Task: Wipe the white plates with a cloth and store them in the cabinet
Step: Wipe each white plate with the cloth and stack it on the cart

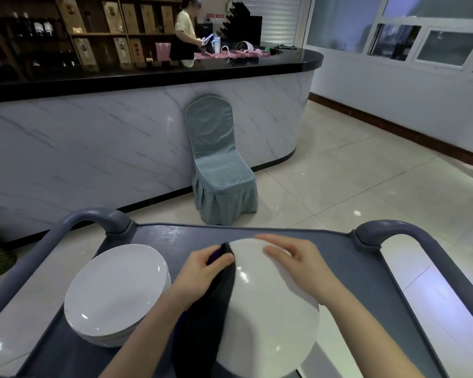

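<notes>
1. Left hand (202,271): fingers pinch the dark cloth (216,304) against the plate (268,317) rim at 10 o'clock.
2. Right hand (298,263): fingers loosely extended over the rim at 12 o'clock, nearer the bare face.
3. Plate stack (112,290): on the tabletop (175,241), at 9 o'clock.

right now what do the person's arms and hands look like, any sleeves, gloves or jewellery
The left hand and right hand are bare: no gloves, rings or watch show. The left forearm and right forearm are bare too, with no sleeve in view. The right hand's fingers are blurred, so small details there cannot be told.
</notes>
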### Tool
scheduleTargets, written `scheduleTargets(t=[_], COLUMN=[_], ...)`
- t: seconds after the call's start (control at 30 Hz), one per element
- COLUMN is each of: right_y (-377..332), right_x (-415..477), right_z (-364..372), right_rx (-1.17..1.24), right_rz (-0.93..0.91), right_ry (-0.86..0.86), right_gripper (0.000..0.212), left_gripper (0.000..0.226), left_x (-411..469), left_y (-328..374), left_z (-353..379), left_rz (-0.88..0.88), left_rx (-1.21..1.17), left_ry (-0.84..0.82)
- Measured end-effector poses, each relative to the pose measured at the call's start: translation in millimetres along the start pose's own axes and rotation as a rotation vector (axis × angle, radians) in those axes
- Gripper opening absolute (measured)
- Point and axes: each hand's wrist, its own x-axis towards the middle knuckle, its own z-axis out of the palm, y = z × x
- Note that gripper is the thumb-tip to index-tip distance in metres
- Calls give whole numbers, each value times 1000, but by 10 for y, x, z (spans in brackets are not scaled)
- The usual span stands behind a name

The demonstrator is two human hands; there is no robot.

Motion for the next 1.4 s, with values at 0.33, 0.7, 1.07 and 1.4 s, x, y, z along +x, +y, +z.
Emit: scheduleTargets(t=[0.33, 0.7, 1.07, 1.4], right_y=[86, 50, 231, 128], right_x=[-116, 280, -72, 239], right_z=[718, -65, 766, -50], right_rx=[371, -277, 460, -28], right_rz=[231, 64, 423, 49], right_ry=[723, -310, 817, -29], right_gripper=[30, 16, 21, 24], left_gripper=[23, 15, 23, 23], left_x=[-75, 150, 31, 188], left_y=[-22, 54, -171, -21], left_z=[560, 65, 526, -51], left_rz=[-389, 53, -384, 60], left_rx=[-703, 129, -541, 97], left_ry=[742, -32, 696, 144])
